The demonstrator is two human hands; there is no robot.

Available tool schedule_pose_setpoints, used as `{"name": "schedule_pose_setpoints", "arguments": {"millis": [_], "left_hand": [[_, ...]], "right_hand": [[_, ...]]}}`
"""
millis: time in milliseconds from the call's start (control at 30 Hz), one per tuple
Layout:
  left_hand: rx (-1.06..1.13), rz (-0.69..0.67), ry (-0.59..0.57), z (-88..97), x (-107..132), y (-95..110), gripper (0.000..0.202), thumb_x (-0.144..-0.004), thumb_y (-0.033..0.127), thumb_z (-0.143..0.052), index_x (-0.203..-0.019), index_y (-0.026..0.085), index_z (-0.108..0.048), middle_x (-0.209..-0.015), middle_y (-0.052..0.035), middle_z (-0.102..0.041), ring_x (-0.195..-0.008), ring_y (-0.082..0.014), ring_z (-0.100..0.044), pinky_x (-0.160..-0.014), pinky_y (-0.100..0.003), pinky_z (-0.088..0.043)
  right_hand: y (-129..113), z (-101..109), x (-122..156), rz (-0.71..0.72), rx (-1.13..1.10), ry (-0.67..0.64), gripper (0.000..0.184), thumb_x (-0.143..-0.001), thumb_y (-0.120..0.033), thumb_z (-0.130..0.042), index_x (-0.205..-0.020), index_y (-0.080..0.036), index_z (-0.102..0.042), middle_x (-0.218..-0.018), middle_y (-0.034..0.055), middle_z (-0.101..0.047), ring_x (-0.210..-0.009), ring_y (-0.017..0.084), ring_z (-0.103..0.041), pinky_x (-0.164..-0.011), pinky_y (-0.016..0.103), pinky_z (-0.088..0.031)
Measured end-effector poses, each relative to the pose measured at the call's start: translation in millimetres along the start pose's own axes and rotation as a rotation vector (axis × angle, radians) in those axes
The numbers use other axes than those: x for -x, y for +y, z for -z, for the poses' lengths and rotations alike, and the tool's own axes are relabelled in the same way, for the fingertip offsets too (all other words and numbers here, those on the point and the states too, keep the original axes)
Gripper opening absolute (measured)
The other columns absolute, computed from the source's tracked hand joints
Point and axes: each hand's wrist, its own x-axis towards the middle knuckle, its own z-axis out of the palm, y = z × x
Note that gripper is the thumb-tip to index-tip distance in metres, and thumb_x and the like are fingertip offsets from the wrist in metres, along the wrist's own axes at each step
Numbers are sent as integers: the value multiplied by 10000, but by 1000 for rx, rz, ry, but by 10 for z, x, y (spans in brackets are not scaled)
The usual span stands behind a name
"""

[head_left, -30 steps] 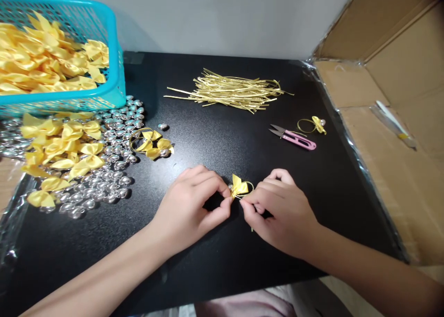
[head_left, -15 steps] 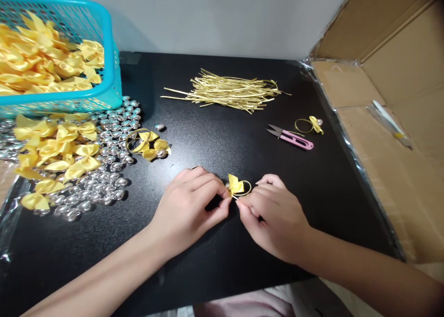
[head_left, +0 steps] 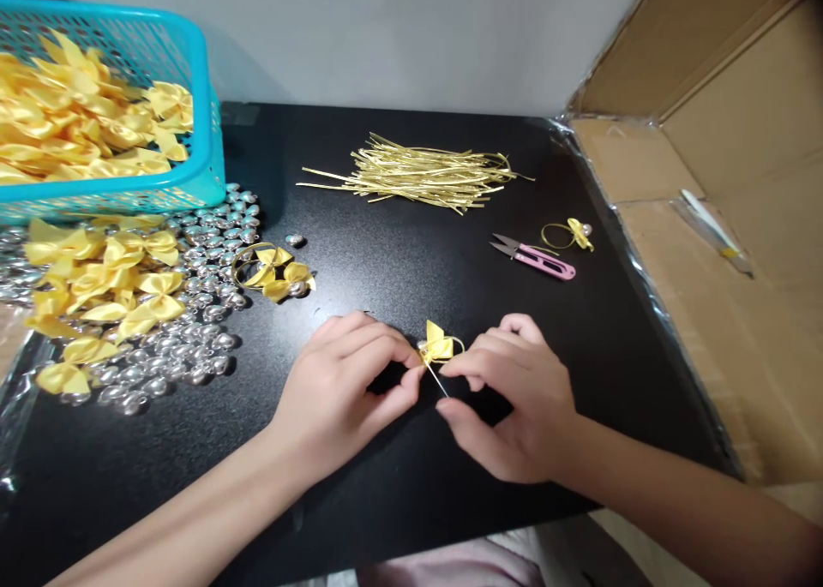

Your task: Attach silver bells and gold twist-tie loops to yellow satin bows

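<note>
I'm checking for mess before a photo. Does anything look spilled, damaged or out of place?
Nothing looks plainly damaged, the held bow included. One stray bead sits apart from the pile of silver beads, and yellow bows lie strewn over that pile, outside the blue basket, so that side looks untidy.

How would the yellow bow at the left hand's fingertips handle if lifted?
The yellow bow would probably feel light: it looks like thin folded ribbon. Those folds suggest it bends easily, and its satiny sheen hints at slipperiness.

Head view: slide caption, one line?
Left hand pinches a yellow bow; right hand is open beside it; pink snips lie beyond.
</note>
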Motion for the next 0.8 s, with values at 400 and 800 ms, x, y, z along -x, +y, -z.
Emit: {"name": "schedule_pose_setpoints", "arguments": {"millis": [400, 800], "left_hand": [[-187, -261, -9, -26, 8, -75, 77, -899, 158, -609, -839, 207, -605, -806, 35, -736, -730, -147, -581, -684, -308, -380], [-322, -397, -48, -49, 27, -76, 130, -946, 147, -525, -913, 211, -633, -831, 19, -735, -726, -153, -575, -702, -323, -379]], "right_hand": [[101, 38, -80, -29, 126, -173, 167, -862, -156, -622, -943, -265, -721, -911, 2, -687, -848, 182, -550, -798, 381, -333], [133, 31, -71, -4, 185, -255, 114, -884, -207, -621, -803, -222, -698, -872, -13, -683, -880, 190, -534, -889, 416, -281]]}}
